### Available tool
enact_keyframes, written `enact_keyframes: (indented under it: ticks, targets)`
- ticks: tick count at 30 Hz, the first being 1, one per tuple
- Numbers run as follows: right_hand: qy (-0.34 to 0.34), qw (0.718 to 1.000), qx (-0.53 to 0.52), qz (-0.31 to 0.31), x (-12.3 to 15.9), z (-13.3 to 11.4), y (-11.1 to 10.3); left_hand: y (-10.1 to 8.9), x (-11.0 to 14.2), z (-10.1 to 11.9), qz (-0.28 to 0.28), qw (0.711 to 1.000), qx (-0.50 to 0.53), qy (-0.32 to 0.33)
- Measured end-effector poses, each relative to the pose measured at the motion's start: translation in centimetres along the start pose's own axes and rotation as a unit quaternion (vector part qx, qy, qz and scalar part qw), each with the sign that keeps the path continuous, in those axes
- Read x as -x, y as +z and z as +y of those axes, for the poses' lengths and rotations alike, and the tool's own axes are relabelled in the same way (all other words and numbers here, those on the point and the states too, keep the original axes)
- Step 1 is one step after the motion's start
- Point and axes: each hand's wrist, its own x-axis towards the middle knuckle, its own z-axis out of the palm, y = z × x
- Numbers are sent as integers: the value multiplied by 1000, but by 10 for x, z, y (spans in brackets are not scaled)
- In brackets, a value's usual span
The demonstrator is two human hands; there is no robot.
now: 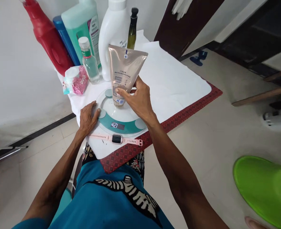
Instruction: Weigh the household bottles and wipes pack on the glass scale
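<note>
Gripping glossy tube (121,65) in right hand (140,98), long axis near upright, with flat flared end upward; resting left hand (88,118), loosely open, at edge of round glass scale (107,122).

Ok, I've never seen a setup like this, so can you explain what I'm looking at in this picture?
Sure. There's no machine here, just a person's two bare hands. The camera is worn on the head and looks down, so the arms reach in from the bottom.

The right hand holds a tube, cap end down, over a round glass scale with a lit display. I can't tell whether the tube presses on it. The left hand rests beside the scale's left edge, holding nothing.

On the same white-covered table, a pink-strapped watch lies in front of the scale. Behind the scale and to its left are several bottles and a pink-and-white pack.
</note>
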Motion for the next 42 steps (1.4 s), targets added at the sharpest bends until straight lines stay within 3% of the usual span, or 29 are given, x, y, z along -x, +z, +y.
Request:
enact_keyframes:
  ticks: [5,7,9,13,18,22,24,26,28,32,37,42]
  targets:
    - [12,993,-86,-77,0,7,-18,-5,4,6,-10,1000,-13,-20]
    - [15,987,-136,-80,-1,18,-27,-6,5,9,-15,999,-15,-29]
    - [37,987,-152,-34,-4,31,-36,-8,5,11,-15,999,-14,-37]
    - [123,983,-89,104,-16,56,-50,-7,6,11,-17,999,-4,-45]
    - [109,980,-56,157,-28,79,-54,-5,7,12,-19,999,-16,-42]
    - [132,959,-4,251,-20,91,-69,-6,8,15,-29,998,-26,-45]
    - [139,955,20,262,-12,89,-80,-7,7,16,-31,998,-27,-47]
    - [134,965,22,225,-4,79,-87,-7,7,15,-27,998,-27,-42]
    - [125,981,6,148,2,63,-85,-6,6,14,-22,999,-29,-36]
    - [97,994,-54,21,5,31,-54,-4,6,12,-23,999,-26,-32]
    - [117,992,-55,-4,9,19,-13,-2,6,7,-11,1000,-7,-25]
    - [147,988,-10,-40,15,25,9,4,3,-2,19,1000,8,-11]
